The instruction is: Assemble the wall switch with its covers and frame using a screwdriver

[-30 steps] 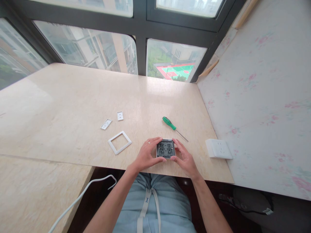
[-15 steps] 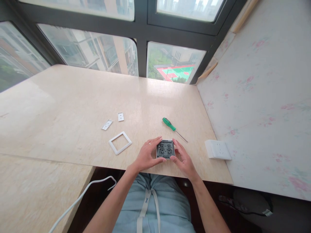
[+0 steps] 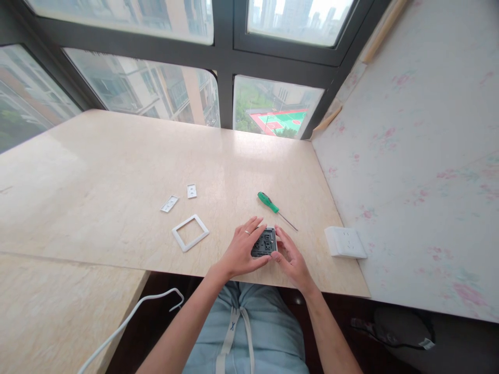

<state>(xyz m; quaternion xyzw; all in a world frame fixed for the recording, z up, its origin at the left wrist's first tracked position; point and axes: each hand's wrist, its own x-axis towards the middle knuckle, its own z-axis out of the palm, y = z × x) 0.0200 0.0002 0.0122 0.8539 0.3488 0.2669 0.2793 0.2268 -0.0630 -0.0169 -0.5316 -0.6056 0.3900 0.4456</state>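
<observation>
Near the counter's front edge, a dark grey wall switch module lies between my two hands. My left hand grips its left side, with the fingers reaching over the top and covering part of its face. On the opposite side, my right hand holds the module's right edge between thumb and fingers. A green-handled screwdriver rests just beyond my hands, its shaft pointing right and toward me. To the left lies a white square frame. Behind it are two small white switch rockers, one upright and one slanted.
A white socket box stands against the floral wall on the right. The pale counter runs back to dark-framed windows. A white cable hangs at the front left, beside a lower ledge.
My left hand has slid rightward over the module, and its fingers now cover the module's left part. The whole view has shifted slightly. My right hand stays at the right edge.
</observation>
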